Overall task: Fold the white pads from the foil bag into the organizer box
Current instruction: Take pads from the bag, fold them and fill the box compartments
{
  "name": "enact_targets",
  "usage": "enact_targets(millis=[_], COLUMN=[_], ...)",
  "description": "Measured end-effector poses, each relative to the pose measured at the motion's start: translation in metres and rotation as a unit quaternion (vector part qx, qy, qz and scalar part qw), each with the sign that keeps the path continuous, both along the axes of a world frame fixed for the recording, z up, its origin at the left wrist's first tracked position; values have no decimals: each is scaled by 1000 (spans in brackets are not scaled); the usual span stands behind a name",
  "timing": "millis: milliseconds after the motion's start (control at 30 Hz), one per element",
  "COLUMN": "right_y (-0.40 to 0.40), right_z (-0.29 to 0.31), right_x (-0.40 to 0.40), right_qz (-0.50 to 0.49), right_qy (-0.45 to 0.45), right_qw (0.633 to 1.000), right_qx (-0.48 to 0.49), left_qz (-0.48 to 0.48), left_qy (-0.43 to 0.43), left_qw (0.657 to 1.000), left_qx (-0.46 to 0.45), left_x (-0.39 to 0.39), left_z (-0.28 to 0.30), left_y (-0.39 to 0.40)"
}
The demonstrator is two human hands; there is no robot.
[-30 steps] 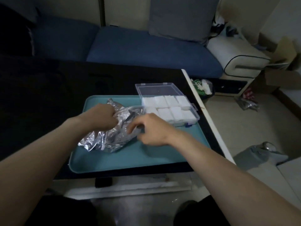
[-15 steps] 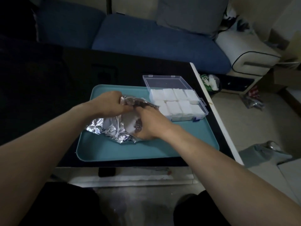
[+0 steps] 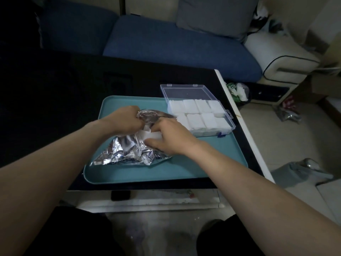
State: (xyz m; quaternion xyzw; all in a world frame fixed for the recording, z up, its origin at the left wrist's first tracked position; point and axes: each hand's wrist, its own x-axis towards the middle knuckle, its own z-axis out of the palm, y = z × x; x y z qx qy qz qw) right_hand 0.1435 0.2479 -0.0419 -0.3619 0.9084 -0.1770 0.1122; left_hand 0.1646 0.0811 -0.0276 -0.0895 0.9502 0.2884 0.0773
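On the teal plastic tray (image 3: 184,169), the right hand (image 3: 171,137) had just pinched a white pad (image 3: 150,135) from the crinkled silver foil bag (image 3: 127,152), whose mouth the left hand (image 3: 125,120) gripped; folding came next, beside the nearly full clear organizer box (image 3: 228,124).

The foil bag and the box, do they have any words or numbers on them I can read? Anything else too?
No text can be read in this picture.
Foil bag: dark marks near its lower edge, too blurred and crumpled to read.
Organizer box: clear plastic, no label shows.
Green and white wrapper on the floor past the table: has a print, too small to read.
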Motion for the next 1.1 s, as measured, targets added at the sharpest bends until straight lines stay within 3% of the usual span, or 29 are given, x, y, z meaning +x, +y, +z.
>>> enact_targets(millis=[200, 300, 433, 500, 600, 700, 767, 900, 1000, 1100], right_y=[1, 5, 22, 31, 40, 51, 56, 63, 62, 61], right_z=[4, 10, 22, 21, 22, 26, 31, 46, 56, 58], right_x=[6, 2, -6, -10, -15, -19, -19, -16, -10, -5], right_qz=[42, -13, -137, -196, -260, -298, -311, -296, -259, -229], right_qy=[15, -2, -54, -112, -239, -295, -328, -378, -417, -449], right_qw=[999, 1000, 982, 955, 878, 819, 784, 726, 685, 675], right_qx=[16, -7, -115, -193, -324, -391, -425, -492, -538, -539], left_qz=[-29, -34, -28, -16, -6, -42, -79, -93, -40, -20], left_qy=[6, 8, 2, 4, -3, -9, 36, 180, 204, 205], left_qw=[999, 997, 996, 995, 995, 992, 989, 979, 963, 943], left_qx=[-44, -67, -88, -96, -103, -115, -119, 38, 168, 263], left_x=[3, 4, 4, 4, 4, 7, 12, 24, 23, 21], left_z=[4, 6, 6, 7, 9, 16, 25, 41, 40, 44], left_y=[8, 9, 4, 3, 4, 11, 21, 54, 73, 81])
